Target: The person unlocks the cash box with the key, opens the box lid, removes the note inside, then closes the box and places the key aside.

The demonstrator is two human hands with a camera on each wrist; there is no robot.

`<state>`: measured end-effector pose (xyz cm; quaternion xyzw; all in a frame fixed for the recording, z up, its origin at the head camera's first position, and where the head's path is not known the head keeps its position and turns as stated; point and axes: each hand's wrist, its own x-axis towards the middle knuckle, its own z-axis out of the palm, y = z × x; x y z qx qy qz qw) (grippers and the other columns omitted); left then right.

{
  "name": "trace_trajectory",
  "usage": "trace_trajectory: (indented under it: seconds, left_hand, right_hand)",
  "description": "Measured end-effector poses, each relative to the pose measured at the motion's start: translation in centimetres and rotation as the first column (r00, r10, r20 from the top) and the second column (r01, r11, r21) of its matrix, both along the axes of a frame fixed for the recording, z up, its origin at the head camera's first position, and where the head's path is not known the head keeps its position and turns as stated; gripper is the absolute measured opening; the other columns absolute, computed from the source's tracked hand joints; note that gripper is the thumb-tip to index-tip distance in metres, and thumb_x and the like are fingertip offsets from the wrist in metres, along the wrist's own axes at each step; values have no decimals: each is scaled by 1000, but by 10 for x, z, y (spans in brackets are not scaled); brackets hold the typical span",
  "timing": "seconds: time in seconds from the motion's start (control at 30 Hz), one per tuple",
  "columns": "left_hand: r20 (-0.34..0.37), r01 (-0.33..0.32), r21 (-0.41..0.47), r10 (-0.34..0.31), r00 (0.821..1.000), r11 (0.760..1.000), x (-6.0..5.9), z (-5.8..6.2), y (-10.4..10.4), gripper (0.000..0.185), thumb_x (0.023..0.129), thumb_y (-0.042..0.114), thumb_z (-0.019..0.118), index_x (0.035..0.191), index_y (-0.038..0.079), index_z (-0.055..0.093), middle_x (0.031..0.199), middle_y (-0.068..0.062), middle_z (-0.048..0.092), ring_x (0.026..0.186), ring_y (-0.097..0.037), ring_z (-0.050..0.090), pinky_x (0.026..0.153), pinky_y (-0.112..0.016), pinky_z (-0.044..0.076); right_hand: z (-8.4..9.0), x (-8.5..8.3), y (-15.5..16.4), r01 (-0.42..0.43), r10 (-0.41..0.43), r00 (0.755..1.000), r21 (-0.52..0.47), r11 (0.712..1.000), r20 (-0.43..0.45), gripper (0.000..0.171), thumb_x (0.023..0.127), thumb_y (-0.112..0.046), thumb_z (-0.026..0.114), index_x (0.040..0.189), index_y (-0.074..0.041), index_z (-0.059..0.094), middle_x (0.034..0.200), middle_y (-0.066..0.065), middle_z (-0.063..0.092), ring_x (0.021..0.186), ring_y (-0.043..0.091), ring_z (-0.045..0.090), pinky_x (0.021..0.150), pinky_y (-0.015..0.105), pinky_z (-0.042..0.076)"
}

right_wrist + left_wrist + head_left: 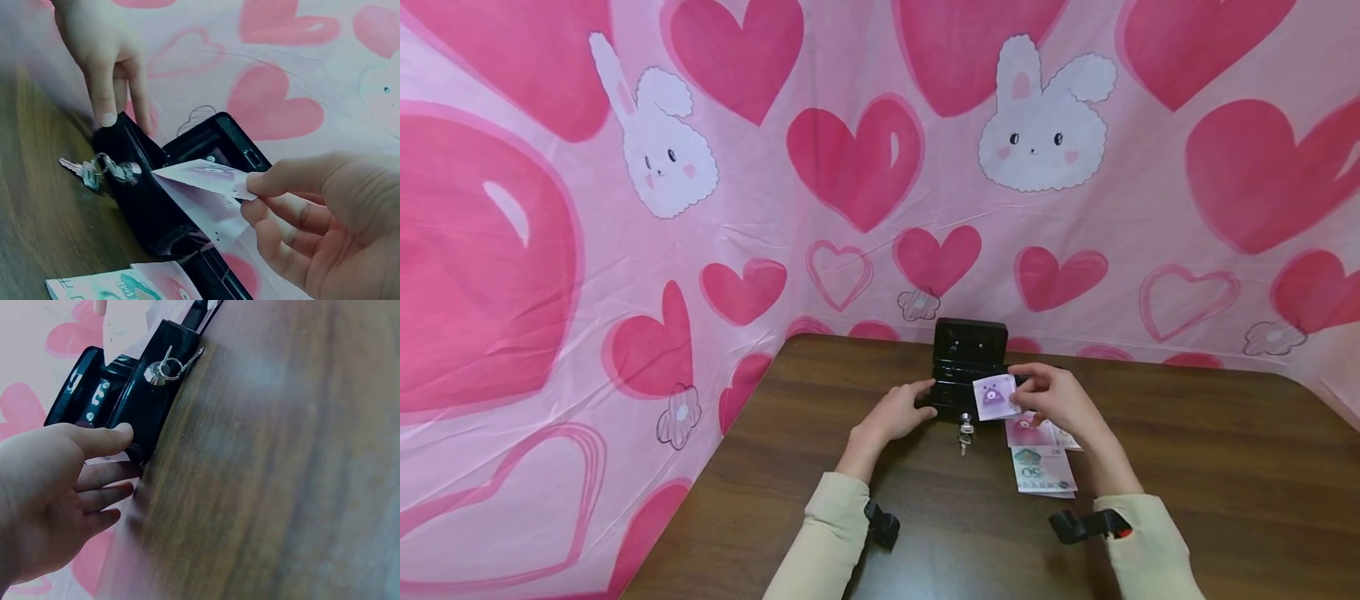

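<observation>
A small black cash box [951, 400] stands on the table with its lid [970, 342] raised. At its left end is my left hand [891, 414]; in the left wrist view the thumb lies on the front corner and the index finger against the end, holding it. My right hand [1056, 400] pinches a folded purple play banknote [995, 397] between thumb and fingers, over the box's right part. Two keys on a ring [90, 172] hang from the front lock [128, 172]. Right of the box lie a pink banknote [1028, 429] and a green 50 note [1043, 469].
A black tray-like piece [215, 272] sits beside the box's right end, partly under the notes. The brown wooden table [1225, 467] meets a pink cloth [857, 50] with hearts and rabbits behind and to the left. Each wrist wears a black camera strap [880, 523].
</observation>
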<state>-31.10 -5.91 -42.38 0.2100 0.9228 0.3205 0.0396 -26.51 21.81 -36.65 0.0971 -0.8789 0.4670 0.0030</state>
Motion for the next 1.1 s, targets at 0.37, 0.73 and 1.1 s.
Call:
trace_trajectory:
  seconds: [0.37,0.73,1.1]
  left_hand:
    - [13,-3,8,3,1000,1000,-1,0,1,56,98,30,63,150,19,46,140,-11,60,129,-24,57,111,-44,44]
    - [23,5,25,-6,1000,1000,0,2,2,55,98,27,63,149,16,47,140,-13,60,129,-25,57,111,-44,43]
    - [10,18,26,-19,1000,999,-1,1,1,56,97,26,64,149,15,47,138,-14,61,128,-26,57,111,-44,44]
  right_hand:
    - [6,3,24,16,-15,1000,-52,999,21,47,94,-14,67,134,2,50,99,19,66,78,30,64,59,34,58]
    - [13,14,59,-12,12,999,-1,1000,33,47,94,-15,67,133,4,50,106,21,65,77,23,61,60,35,59]
    - [11,24,90,-43,37,993,51,998,112,43,93,-14,67,128,6,54,100,16,70,74,21,64,63,38,59]
